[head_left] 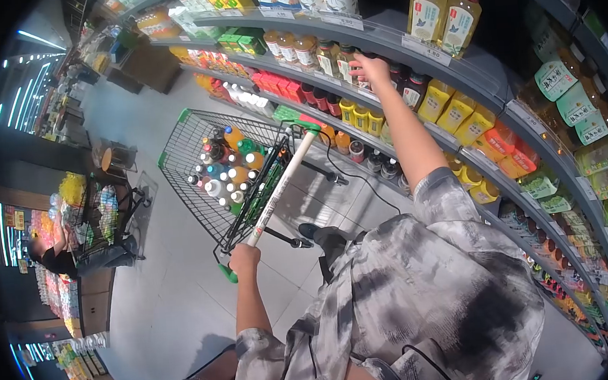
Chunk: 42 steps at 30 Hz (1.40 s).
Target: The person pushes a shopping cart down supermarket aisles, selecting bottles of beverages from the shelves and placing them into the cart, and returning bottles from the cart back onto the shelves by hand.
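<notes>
Bottle (343, 64) partly behind the right hand (372, 70)

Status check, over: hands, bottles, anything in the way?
Left hand gripping white tubular cart handle. Right hand at shelved amber bottles with white labels; grip unclear. Black-and-green wire cart holds multicoloured bottles. Grey shelf edge just above right hand.
</notes>
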Each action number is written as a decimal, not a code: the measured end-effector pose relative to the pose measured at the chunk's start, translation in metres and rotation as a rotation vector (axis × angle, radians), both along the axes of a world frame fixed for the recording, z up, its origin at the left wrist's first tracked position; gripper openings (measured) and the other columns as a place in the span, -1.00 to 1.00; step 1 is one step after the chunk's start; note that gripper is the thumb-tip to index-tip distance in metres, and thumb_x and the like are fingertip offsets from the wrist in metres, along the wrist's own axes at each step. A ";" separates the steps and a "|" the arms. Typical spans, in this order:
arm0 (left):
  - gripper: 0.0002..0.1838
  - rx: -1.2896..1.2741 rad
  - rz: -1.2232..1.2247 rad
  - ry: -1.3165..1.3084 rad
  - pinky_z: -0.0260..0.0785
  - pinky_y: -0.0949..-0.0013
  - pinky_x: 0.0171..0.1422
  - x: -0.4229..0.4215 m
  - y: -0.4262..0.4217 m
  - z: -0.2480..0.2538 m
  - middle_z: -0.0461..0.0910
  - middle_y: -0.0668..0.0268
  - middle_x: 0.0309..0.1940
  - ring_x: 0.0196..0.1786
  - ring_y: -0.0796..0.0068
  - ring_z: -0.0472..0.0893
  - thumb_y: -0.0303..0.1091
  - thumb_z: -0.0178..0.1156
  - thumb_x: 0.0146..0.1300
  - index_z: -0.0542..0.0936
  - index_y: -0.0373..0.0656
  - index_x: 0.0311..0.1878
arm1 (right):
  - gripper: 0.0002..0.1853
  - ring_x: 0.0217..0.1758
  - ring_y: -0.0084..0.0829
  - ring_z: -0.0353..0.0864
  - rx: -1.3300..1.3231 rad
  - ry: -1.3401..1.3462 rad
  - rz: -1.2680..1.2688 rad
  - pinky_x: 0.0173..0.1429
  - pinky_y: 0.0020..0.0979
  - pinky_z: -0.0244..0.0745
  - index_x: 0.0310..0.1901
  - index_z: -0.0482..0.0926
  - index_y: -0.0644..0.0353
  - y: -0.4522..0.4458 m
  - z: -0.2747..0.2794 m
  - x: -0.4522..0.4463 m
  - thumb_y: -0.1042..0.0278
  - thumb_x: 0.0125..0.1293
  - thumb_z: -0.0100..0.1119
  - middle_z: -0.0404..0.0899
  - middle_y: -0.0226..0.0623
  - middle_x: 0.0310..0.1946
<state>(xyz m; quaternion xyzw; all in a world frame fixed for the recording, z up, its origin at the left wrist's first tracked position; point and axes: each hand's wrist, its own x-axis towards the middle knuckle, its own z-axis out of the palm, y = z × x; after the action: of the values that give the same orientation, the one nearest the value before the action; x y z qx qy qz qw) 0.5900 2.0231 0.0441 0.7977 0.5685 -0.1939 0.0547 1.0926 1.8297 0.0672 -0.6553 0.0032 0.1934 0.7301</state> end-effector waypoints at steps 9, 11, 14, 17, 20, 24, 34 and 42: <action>-0.53 -0.066 -0.058 -0.024 0.52 0.12 0.02 -0.007 0.012 -0.005 0.70 0.04 -0.17 -0.05 0.05 0.68 0.05 0.24 0.10 0.70 -0.19 -0.15 | -0.68 -0.43 -0.59 0.65 0.220 0.191 0.143 -0.50 -0.59 0.41 0.01 0.52 0.15 0.001 -0.025 0.027 0.10 0.41 0.11 0.72 -0.29 -0.22; -0.55 -0.061 -0.062 -0.032 0.52 0.11 0.01 -0.006 0.010 -0.001 0.70 0.05 -0.18 -0.06 0.05 0.69 0.02 0.23 0.09 0.71 -0.19 -0.16 | -0.63 -0.48 -0.54 0.64 0.158 0.052 0.083 -0.52 -0.57 0.42 0.08 0.42 0.21 -0.007 -0.009 -0.001 0.18 0.37 0.19 0.71 -0.19 -0.28; -0.59 -0.048 -0.057 -0.053 0.52 0.11 0.00 -0.006 0.010 -0.002 0.70 0.05 -0.19 -0.08 0.05 0.69 -0.03 0.22 0.09 0.72 -0.17 -0.18 | -0.45 -0.56 -0.54 0.61 0.171 -0.099 0.061 -0.55 -0.57 0.40 0.23 0.24 0.23 -0.011 -0.008 -0.029 0.27 0.32 0.27 0.69 -0.13 -0.31; -0.63 -0.031 -0.042 -0.077 0.52 0.10 -0.01 -0.009 0.008 -0.003 0.71 0.05 -0.20 -0.10 0.05 0.69 -0.09 0.20 0.08 0.72 -0.17 -0.20 | -0.37 -0.61 -0.46 0.62 0.210 -0.254 0.071 -0.62 -0.55 0.37 0.29 0.13 0.19 -0.013 -0.015 -0.046 0.32 0.32 0.26 0.70 -0.08 -0.34; -0.66 -0.017 -0.043 -0.094 0.52 0.09 -0.03 -0.009 0.007 -0.005 0.70 0.03 -0.22 -0.12 0.03 0.70 -0.13 0.19 0.09 0.72 -0.18 -0.22 | -0.40 -0.63 -0.47 0.61 0.222 -0.307 0.129 -0.64 -0.56 0.34 0.28 0.18 0.16 -0.020 0.005 -0.075 0.34 0.31 0.27 0.67 -0.15 -0.43; -0.72 0.040 -0.090 -0.214 0.52 0.03 -0.12 -0.019 0.007 -0.016 0.67 -0.06 -0.34 -0.24 -0.07 0.68 -0.21 0.22 0.08 0.69 -0.25 -0.33 | -0.47 -0.68 -0.54 0.56 0.162 -0.360 0.300 -0.70 -0.58 0.28 0.23 0.27 0.13 -0.028 0.040 -0.112 0.38 0.30 0.29 0.58 -0.30 -0.52; -0.57 0.001 -0.166 -0.475 0.49 0.04 -0.14 -0.046 0.018 -0.021 0.57 0.05 -0.26 -0.21 0.01 0.63 -0.15 0.40 0.00 0.47 -0.23 -0.21 | -0.51 -0.75 -0.82 0.24 0.032 -0.471 0.698 -0.74 -0.69 0.09 0.20 0.41 0.15 0.039 0.163 -0.161 0.52 0.24 0.29 0.51 -0.53 -0.40; -0.66 -0.219 -0.116 -0.303 0.52 0.13 -0.27 -0.064 0.038 -0.001 0.65 0.16 -0.56 -0.42 0.11 0.67 0.02 0.27 -0.10 0.71 -0.08 -0.49 | -0.67 -0.37 -0.81 0.47 -0.245 -0.717 1.002 -0.37 -0.65 0.35 -0.09 0.64 0.26 0.240 0.169 -0.152 0.39 0.11 0.47 0.61 -0.57 -0.33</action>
<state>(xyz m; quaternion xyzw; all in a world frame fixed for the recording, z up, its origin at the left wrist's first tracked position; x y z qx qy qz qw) 0.5261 2.0607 0.0435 0.8383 0.4824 -0.1354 0.2148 0.9404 2.0694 0.2359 -0.6804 -0.5273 0.2784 0.4261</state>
